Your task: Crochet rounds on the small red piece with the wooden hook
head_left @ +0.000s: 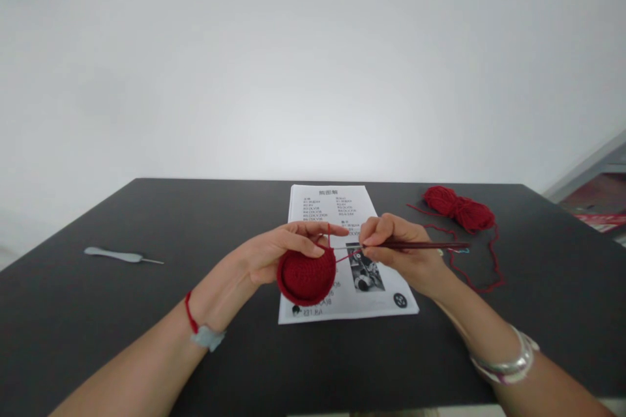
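Note:
My left hand (288,247) grips the upper edge of a round red crochet piece (307,277), shaped like a shallow cup. A strand of red yarn runs over its outstretched index finger. In my right hand (398,244), closed in a pinch, is a crochet hook (420,245) with a dark red handle. Its thin metal shaft points left and meets the top right edge of the piece. Whether the tip is inside a stitch is too small to tell. A printed pattern sheet (352,306) lies beneath both hands and is partly covered by them.
A skein of red yarn (460,208) rests at the back right, its loose strand curling over the dark table (220,208). Small coloured bits show behind my right hand. A second hook with a grey handle (115,255) lies at the left. Behind the table stands a white wall.

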### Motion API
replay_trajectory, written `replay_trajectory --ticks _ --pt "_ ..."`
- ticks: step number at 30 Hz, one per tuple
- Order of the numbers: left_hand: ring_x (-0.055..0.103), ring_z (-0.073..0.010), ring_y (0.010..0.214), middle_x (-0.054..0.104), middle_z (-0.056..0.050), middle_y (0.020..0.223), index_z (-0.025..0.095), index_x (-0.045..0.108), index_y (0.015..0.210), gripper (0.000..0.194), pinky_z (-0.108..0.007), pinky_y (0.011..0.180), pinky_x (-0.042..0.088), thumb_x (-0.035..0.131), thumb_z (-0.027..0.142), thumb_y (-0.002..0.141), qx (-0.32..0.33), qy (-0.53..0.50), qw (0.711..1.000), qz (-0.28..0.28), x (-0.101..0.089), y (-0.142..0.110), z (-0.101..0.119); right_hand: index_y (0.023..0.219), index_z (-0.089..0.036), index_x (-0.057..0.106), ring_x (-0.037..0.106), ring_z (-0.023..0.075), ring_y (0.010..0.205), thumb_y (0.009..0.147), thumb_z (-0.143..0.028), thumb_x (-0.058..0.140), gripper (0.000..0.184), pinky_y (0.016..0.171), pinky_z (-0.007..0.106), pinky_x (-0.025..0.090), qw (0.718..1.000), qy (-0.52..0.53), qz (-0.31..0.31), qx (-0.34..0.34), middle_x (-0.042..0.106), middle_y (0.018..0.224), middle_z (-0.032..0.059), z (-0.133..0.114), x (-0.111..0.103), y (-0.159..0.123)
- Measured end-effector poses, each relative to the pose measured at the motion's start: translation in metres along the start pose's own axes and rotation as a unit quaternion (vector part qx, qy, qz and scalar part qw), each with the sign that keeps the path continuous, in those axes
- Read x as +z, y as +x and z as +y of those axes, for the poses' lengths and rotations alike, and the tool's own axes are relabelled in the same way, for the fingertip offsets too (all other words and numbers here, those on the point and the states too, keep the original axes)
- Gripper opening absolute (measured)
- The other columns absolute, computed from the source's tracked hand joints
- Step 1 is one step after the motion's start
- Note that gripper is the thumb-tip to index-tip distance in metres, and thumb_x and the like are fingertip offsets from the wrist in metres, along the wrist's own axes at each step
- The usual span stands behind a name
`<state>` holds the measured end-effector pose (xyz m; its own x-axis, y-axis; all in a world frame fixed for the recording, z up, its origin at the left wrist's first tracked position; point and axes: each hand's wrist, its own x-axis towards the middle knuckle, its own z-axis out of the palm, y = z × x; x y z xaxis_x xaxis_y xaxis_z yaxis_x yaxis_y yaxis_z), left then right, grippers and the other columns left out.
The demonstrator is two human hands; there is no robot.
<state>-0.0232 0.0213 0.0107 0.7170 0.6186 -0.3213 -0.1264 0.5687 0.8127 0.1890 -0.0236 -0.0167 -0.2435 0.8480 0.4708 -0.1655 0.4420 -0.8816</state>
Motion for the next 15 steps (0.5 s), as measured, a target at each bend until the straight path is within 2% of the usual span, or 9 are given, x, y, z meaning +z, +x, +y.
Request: replay_trajectory --ticks 8,15 --pt "0.059 -0.0099 0.061 0.068 -0.003 0.072 0.010 0.075 0.094 0.039 -0.019 0.059 0.046 0.072 0.001 0.056 -0.016 -0.012 1.000 0.013 0.0012 -0.0012 0.0012 0.074 -0.022 0.063 0.051 0.0132 0.063 0.079 -0.021 0.075 0.013 0.053 0.027 0.040 1.000 -0.002 -0.016 -0.010 0.062 0.078 0.0013 0.0006 -0.0019 -0.0010" --pt "0.056 -0.0089 0.059 0.063 -0.001 0.069 0.011 0.076 0.091 0.035 -0.018 0.055 0.042 0.073 0.003 0.057 -0.010 0.025 1.000 -0.013 -0.0002 -0.0020 0.0006 0.074 -0.022 0.065 0.049 0.0104 0.058 0.076 -0.018 0.076 0.012 0.050 0.024 0.037 0.997 0.069 -0.026 0.038 0.064 0.077 -0.0004 0.0028 -0.0062 -0.0008"
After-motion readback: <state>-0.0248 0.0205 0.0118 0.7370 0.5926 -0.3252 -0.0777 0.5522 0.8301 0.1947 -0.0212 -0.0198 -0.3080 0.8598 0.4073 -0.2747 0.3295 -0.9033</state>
